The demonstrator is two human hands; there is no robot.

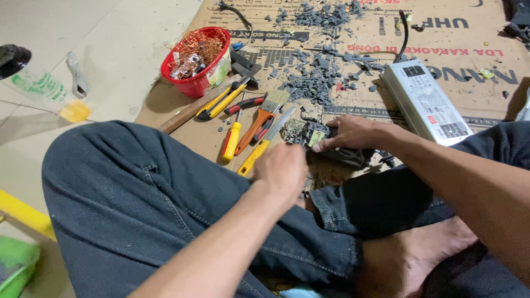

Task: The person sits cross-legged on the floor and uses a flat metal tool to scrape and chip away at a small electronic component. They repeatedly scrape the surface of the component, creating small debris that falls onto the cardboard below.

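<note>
**Bare hands at work on a stripped electronics block, tools spread across flattened cardboard**

A person sits cross-legged on the floor in dark jeans (138, 204), one bare foot (411, 251) tucked under the right forearm. Just past the knees, the left hand (282, 172) is curled closed with its back to the camera; what it grips, if anything, is hidden behind the knuckles, though it sits right at the end of a yellow-handled knife (265, 144) whose blade points away. Just beyond, the right hand (349, 132) presses down on a dark electronics block (331, 144), fingers closed over its top, with a bared circuit board and small components showing at the block's left end. The block rests on a sheet of brown printed cardboard (475, 49) laid over the pale tiled floor (83, 33).

Left of the block lies a row of tools: a paintbrush with an orange handle (264, 117), a yellow-handled screwdriver (232, 140), red-handled pliers (243, 104) and a yellow and black utility knife (221, 102), with a wooden-handled hammer (210, 99) running under them. To the right, a long grey metal power supply unit (425, 102) lies near the right forearm, a black cable rising from its far end.

Farther out, a red plastic basket (199, 55) holds tangled copper wire and small parts. Grey broken fragments (314, 72) are scattered across the middle and far part of the cardboard. At the far left, a clear plastic bottle (47, 88) lies on the tiles.
</note>
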